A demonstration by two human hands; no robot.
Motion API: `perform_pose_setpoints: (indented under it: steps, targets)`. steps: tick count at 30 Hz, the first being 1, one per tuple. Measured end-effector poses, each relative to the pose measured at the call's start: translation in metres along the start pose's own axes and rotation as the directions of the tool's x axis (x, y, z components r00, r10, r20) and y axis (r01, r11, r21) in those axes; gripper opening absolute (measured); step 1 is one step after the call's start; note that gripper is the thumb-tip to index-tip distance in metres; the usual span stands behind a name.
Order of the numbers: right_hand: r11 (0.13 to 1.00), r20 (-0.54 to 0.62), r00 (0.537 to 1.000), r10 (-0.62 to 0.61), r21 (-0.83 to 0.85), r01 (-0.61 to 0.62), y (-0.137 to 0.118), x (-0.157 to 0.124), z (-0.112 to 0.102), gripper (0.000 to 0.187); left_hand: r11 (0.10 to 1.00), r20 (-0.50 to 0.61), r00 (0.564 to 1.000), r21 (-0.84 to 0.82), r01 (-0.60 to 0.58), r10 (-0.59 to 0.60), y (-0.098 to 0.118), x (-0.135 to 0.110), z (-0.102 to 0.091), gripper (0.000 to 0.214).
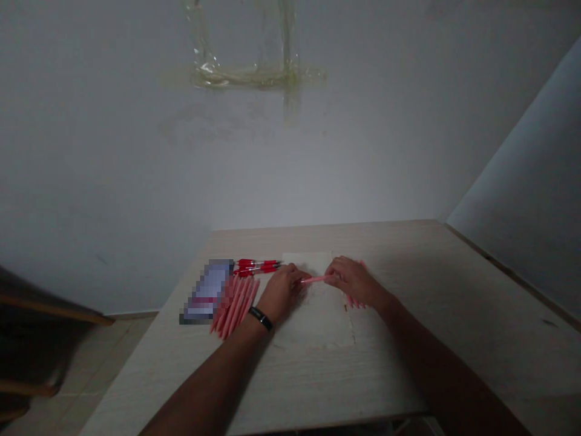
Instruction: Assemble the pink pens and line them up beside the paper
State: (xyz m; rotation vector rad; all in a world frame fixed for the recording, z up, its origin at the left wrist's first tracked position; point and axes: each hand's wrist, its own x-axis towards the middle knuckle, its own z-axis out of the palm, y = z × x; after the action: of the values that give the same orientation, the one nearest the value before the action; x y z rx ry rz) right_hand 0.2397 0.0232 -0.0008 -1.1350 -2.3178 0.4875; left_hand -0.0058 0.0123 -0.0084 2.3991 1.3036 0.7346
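My left hand (282, 290) and my right hand (354, 280) meet over a white sheet (318, 318) on a pale wooden table (454, 315). Both are closed on the ends of one pink pen barrel (313, 279), held level between them. A black band sits on my left wrist. Left of my left hand lies a fan of several pink barrels (235, 306). Behind them lie a few red pens (256, 266). More pink barrels (356, 301) show under my right hand, partly hidden.
A blurred-out flat object (206, 290) lies at the far left of the pens. A white wall rises behind the table, with yellowed tape (254, 72) stuck on it. A dark wooden piece of furniture (40, 339) stands at the left over a tiled floor.
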Motion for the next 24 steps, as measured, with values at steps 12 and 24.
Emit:
perform_pose_setpoints:
  steps: [12,24]
  targets:
    - [1.0,-0.01,1.0,-0.004,-0.001,0.004,0.0012,0.0003,0.0003,0.015,1.0,-0.008,1.0,-0.014,-0.01,0.01,-0.0022,0.001,0.0023,0.024]
    - [0.995,0.054,0.996,-0.065,-0.078,0.069,0.0071,0.0032,0.0031,0.036,0.998,0.007,0.999,-0.049,-0.031,0.032,0.0004,-0.0009,0.0019,0.024]
